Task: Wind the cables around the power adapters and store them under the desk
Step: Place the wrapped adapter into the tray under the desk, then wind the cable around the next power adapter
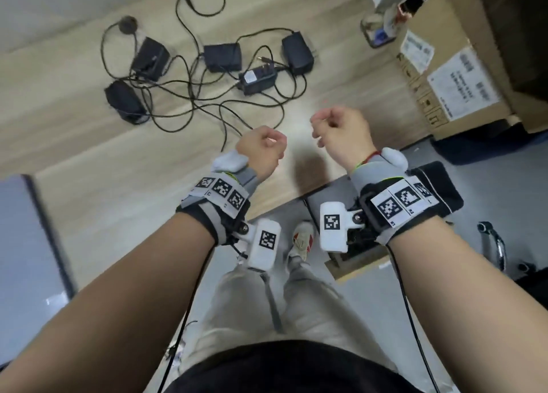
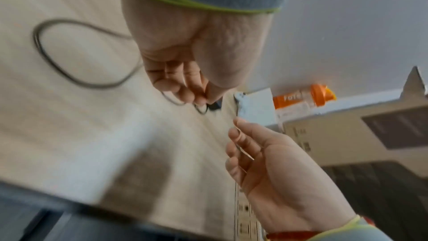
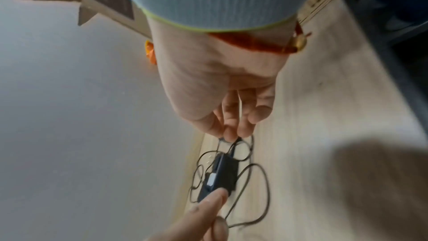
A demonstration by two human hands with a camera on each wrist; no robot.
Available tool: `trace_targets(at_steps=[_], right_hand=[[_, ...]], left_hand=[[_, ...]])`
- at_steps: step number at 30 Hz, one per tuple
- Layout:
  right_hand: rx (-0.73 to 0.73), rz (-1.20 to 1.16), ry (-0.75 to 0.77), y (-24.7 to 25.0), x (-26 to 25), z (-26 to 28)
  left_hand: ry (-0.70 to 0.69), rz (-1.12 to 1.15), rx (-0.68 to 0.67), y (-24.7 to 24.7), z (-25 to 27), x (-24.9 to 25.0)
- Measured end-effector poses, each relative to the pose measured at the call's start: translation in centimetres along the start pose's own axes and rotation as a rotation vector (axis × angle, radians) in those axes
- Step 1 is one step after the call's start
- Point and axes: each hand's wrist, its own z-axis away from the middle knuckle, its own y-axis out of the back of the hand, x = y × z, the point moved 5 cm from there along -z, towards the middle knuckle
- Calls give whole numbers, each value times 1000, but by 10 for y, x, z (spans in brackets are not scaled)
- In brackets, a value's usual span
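Five black power adapters [image 1: 224, 57] lie on the wooden desk [image 1: 74, 102], their thin black cables [image 1: 189, 96] tangled loose. Both the left hand [image 1: 261, 151] and right hand [image 1: 341, 134] hover above, fingers curled, holding nothing.

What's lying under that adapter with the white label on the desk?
The adapter with the white label lies on the wooden desk, over black cables that pass beneath it. How they run beneath it is hidden by its body.
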Motion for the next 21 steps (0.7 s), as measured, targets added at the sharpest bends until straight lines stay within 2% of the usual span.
trace_targets(at_steps=[5, 12, 16, 21], right_hand=[[-112, 63, 54, -56, -60, -14], [-193, 160, 81, -144, -101, -35], [-285, 270, 135, -187, -110, -40], [-359, 389, 131, -232, -120, -46]], left_hand=[[2, -28, 295, 99, -18, -15], [25, -142, 498, 219, -57, -57], [91, -330, 447, 247, -80, -71], [178, -488, 270, 258, -112, -85]])
